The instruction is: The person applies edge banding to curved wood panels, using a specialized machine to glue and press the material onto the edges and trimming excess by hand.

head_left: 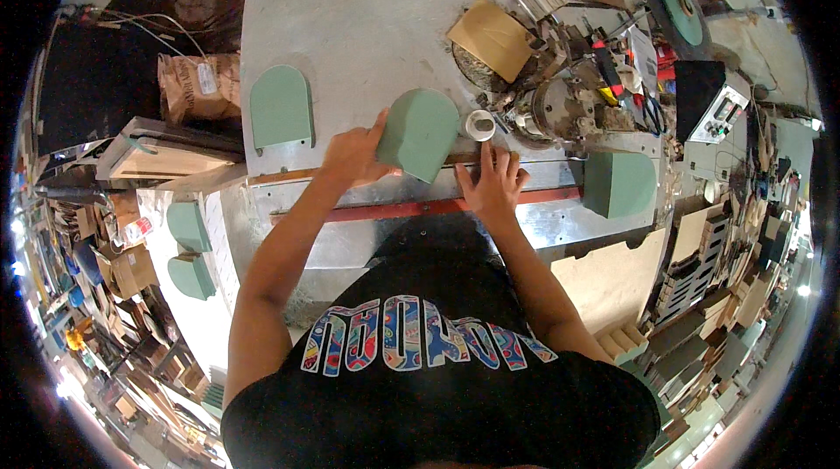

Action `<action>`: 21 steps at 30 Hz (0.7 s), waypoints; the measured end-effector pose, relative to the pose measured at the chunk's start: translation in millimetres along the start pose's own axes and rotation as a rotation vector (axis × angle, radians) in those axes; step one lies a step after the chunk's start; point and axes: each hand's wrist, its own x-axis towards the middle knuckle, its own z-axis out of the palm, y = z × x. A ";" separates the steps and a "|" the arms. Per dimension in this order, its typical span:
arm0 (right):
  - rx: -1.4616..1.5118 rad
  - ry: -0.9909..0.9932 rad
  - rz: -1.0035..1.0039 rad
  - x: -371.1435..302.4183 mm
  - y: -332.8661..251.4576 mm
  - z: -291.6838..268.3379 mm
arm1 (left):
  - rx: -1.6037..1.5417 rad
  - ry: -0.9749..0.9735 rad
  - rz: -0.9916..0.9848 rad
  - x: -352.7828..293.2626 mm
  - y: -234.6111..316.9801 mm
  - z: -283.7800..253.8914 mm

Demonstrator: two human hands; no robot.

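- The block (pixel 420 128) is being gripped at its left side by the left hand (pixel 354 156), near the table's (pixel 350 31) front edge.
- The right hand (pixel 493 189) is being held with fingers apart, just beside the jar (pixel 479 125).
- Handling is apparently being done one-handed; steady support is seemingly being required next.

The held block (pixel 420 123) is plain sage green, as are the left block (pixel 281 106), the right block (pixel 621 182) and the pair of blocks (pixel 188 227) at near left. The table (pixel 367 14) is pale grey, with a silver plate (pixel 556 228) and a dull red strip (pixel 376 211) along its near side. A cap (pixel 479 125) is white with a grey centre. On the far right, a sheet (pixel 492 38) is gold-tan and a disc (pixel 681 10) green. The left bag (pixel 197 88) is brown. The near shirt (pixel 472 416) is black; its lettering (pixel 420 338) has a swirling blue, red and pale pattern, outlined in white.
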 end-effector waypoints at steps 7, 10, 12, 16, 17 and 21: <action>0.010 -0.009 0.002 -2.9 1.9 4.1 | -0.115 0.037 -0.105 7.8 18.7 -3.1; 0.120 -0.064 0.060 -6.3 -7.0 -1.3 | -0.121 0.054 -0.146 11.0 24.7 3.4; 0.312 -0.198 0.041 -6.1 -26.0 -22.5 | -0.128 0.091 -0.153 13.7 26.8 6.8; 0.679 -0.237 -0.214 4.4 -85.0 -66.1 | -0.182 0.146 -0.156 11.3 31.7 17.3; 0.720 -0.143 -0.299 18.8 -96.6 -63.7 | -0.200 0.164 -0.165 13.4 32.0 18.4; 0.585 -0.012 -0.103 79.5 -109.3 -0.3 | -0.293 0.106 -0.252 13.0 41.1 7.9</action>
